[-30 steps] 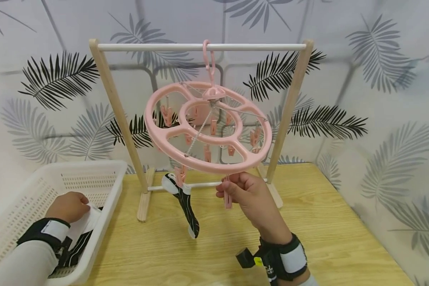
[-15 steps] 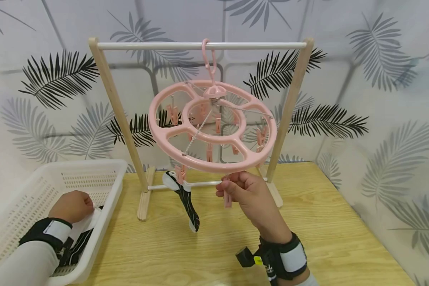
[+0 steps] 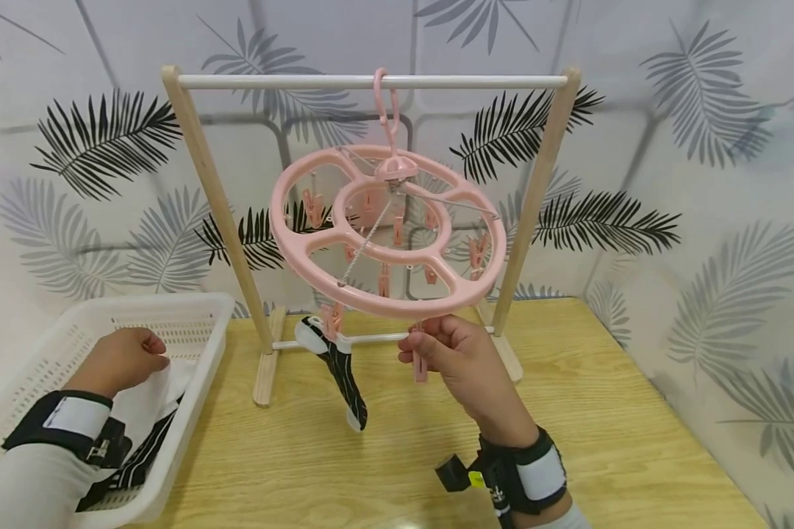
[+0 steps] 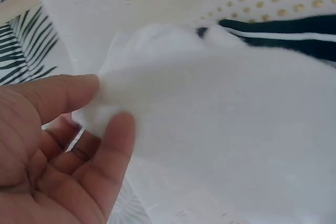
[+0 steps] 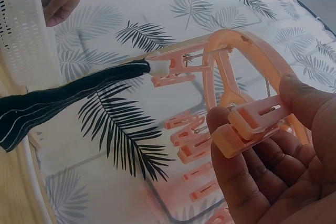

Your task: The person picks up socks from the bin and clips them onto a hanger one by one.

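My left hand [image 3: 120, 360] is in the white basket and pinches the edge of a white sock [image 4: 210, 119] between thumb and fingers. Beside that cloth in the basket lies a black sock with white stripes [image 3: 147, 452]. My right hand [image 3: 459, 360] holds a pink clothespin [image 5: 252, 124] that hangs from the front rim of a round pink drying hanger [image 3: 384, 300]. The clothespin has nothing between its tips. Left of my right hand, a black-and-white striped sock [image 3: 344, 378] hangs from another clothespin [image 3: 333, 320] on the same rim.
A wooden stand [image 3: 210, 195] with a white top bar [image 3: 278, 81] carries the hanger by its hook. The basket [image 3: 198, 433] stands left on the wooden table [image 3: 291, 470]. Several other clothespins dangle under the hanger. Leaf-patterned cloth [image 3: 721, 279] covers the wall behind.
My left hand has shifted slightly up and left in the basket, lifting more of the white sock into sight. The hanger sways slightly. My right hand stays on its clothespin.
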Tool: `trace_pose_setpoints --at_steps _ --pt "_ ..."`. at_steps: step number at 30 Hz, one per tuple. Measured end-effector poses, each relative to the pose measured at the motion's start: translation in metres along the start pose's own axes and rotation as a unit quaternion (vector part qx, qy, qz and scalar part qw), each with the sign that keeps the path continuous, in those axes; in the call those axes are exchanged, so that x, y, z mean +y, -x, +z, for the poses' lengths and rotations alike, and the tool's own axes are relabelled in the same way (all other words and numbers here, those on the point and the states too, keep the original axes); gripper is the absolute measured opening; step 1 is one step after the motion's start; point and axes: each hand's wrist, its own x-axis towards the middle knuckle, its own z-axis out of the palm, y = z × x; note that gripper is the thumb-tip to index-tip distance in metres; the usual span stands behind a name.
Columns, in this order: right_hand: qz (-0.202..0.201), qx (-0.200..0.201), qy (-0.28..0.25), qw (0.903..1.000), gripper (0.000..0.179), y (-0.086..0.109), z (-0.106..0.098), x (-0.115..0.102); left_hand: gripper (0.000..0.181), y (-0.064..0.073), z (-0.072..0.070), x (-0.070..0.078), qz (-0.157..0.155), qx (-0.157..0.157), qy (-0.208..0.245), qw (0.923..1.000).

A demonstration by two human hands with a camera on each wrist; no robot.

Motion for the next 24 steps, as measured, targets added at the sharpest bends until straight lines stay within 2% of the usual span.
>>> trace_pose_setpoints --at_steps 5,7,13,18,24 --pt "0.000 -0.001 -0.011 0.9999 0.027 0.000 -0.001 0.000 0.025 0.001 -0.008 0.008 -0.007 -0.017 0.016 0.9997" --pt "-0.001 -0.002 -0.012 0.9999 0.029 0.000 -0.001 0.000 0.024 0.002 -0.011 0.012 -0.004 -0.012 0.011 0.9999" --pt "0.001 -0.001 -0.007 1.0000 0.031 0.001 -0.001 -0.001 0.023 0.008 -0.023 0.030 0.015 0.022 0.014 0.9995" --pt "0.003 0.001 -0.002 1.0000 0.029 0.001 -0.002 -0.001 0.025 0.014 -0.034 0.053 0.025 0.051 0.022 0.9981" --pt "0.008 0.000 -0.006 0.9999 0.030 0.001 -0.002 0.001 0.027 0.025 -0.043 0.081 0.051 0.090 0.029 0.9943"
